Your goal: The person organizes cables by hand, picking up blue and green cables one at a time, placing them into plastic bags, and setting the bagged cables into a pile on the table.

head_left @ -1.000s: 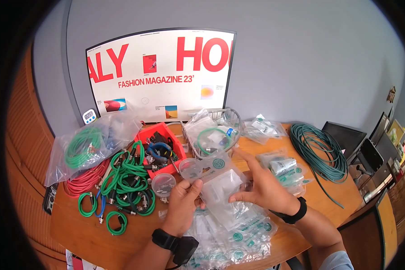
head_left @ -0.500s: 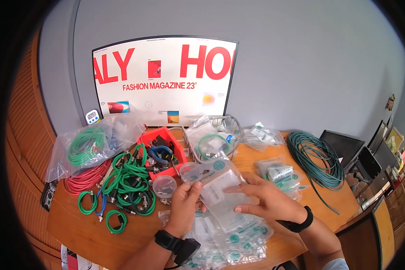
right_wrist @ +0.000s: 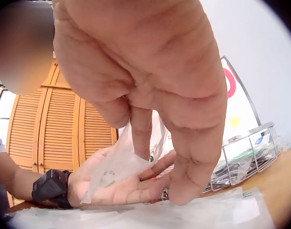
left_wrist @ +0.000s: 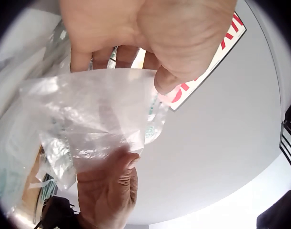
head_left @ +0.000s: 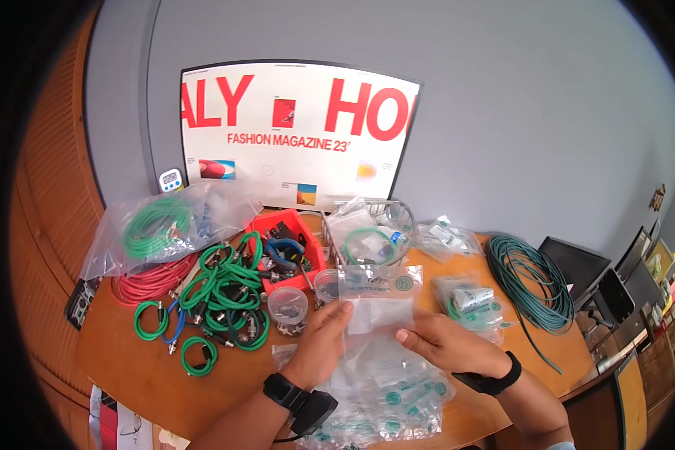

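A clear plastic bag (head_left: 379,315) with green print along its top is held upright between both hands. The left hand (head_left: 321,343) pinches its left edge, thumb in front; in the left wrist view that thumb presses the bag's edge (left_wrist: 112,105). On the other side, the right hand (head_left: 457,343) grips the bag's right edge between thumb and fingers. A whitish packet shows through the upper part of the bag. Beneath the hands lies a pile of flattened clear bags (head_left: 390,409) with green print.
Green cables (head_left: 225,289), a red bin (head_left: 310,259) of parts, small round containers (head_left: 287,304) and a wire basket (head_left: 405,221) stand left and behind. Bagged items (head_left: 472,304) and a dark green cable coil (head_left: 529,285) lie right. A monitor (head_left: 300,112) stands at the back.
The bag has turned from tilted to upright. The right hand has moved from across the bag's front to its right edge and now grips it there. The head view has shifted slightly.
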Available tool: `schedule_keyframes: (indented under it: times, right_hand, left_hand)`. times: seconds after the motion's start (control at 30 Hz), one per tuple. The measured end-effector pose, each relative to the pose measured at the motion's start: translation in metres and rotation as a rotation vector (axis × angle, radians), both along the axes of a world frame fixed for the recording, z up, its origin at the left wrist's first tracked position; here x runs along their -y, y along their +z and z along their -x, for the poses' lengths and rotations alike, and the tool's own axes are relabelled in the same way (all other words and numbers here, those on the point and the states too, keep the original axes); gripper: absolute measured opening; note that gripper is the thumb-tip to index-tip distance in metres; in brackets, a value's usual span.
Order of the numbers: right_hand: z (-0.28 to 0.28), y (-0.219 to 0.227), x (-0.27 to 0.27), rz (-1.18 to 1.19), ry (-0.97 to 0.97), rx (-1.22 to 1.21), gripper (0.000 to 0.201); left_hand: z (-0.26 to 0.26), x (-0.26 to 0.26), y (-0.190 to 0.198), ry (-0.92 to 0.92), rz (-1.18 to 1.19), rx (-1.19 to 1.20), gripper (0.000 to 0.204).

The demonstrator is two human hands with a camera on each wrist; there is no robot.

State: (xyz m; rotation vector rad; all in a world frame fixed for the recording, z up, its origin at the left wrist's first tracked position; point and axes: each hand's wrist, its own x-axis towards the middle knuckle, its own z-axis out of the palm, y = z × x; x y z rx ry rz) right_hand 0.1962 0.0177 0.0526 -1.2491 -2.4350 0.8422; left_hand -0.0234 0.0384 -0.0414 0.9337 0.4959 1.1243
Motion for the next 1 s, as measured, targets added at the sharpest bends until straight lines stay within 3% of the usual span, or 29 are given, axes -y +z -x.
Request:
schedule_keyframes:
  times: [0.03,0.17,0.23,0.33,0.4,0.43,0.47,0.5,0.53,0.57,0.6,0.7,0.73,0.77,0.9,1.0]
  right_hand:
    - [0.003,0.002,0.001,0.033,0.016,0.022,0.043]
    - [0.010,0.015,-0.009,-0.013,0.098,0.220,0.044]
    - [0.002,0.030,-0.020,-0.023,0.212,-0.040,0.045]
    - [0.014,0.091,-0.043,-0.075,0.233,-0.042,0.041]
    - [0.028,0.117,-0.058,-0.343,0.048,0.045,0.036]
    - [0.045,0.120,-0.063,-0.378,0.060,0.098,0.032]
    - [0.071,0.116,-0.067,-0.413,0.074,0.148,0.029]
    - [0.092,0.102,-0.077,-0.488,0.249,0.072,0.025]
    - [0.115,0.086,-0.088,-0.373,0.349,0.003,0.025]
    - [0.143,0.076,-0.090,-0.473,0.381,0.144,0.026]
    - [0.169,0.067,-0.090,-0.570,0.411,0.287,0.026]
    - [0.220,0.028,-0.101,-0.639,0.367,0.295,0.025]
    - [0.231,0.014,-0.106,-0.681,0.345,0.335,0.024]
    - [0.237,0.007,-0.110,-0.721,0.321,0.375,0.023]
    - [0.241,-0.001,-0.123,-0.674,0.278,0.393,0.022]
    - [0.216,0.022,-0.115,-0.680,0.300,0.128,0.021]
  left_hand:
    - [-0.001,0.003,0.004,-0.026,0.027,0.127,0.044]
    - [-0.004,0.004,-0.001,-0.050,0.033,0.235,0.043]
    - [0.000,0.004,0.002,-0.077,0.041,0.266,0.045]
    - [0.001,-0.002,-0.002,-0.079,0.079,0.313,0.048]
    - [0.001,-0.002,-0.003,-0.080,0.085,0.298,0.048]
    - [-0.001,-0.002,-0.004,-0.096,0.097,0.266,0.048]
    - [-0.002,-0.001,-0.003,-0.098,0.092,0.265,0.048]
    - [-0.002,0.000,-0.003,-0.109,0.111,0.241,0.047]
    - [-0.001,0.001,-0.003,-0.115,0.130,0.214,0.046]
    - [0.000,0.001,-0.003,-0.105,0.128,0.208,0.046]
    - [-0.001,0.002,-0.004,-0.102,0.158,0.224,0.045]
    - [-0.005,-0.003,-0.027,-0.118,0.133,0.242,0.042]
    - [-0.009,-0.003,-0.032,-0.050,0.148,0.200,0.042]
    - [-0.010,-0.005,-0.036,0.017,0.164,0.158,0.042]
    - [-0.010,-0.010,-0.046,-0.001,0.158,0.013,0.040]
    - [-0.016,-0.015,-0.054,0.015,0.090,0.008,0.041]
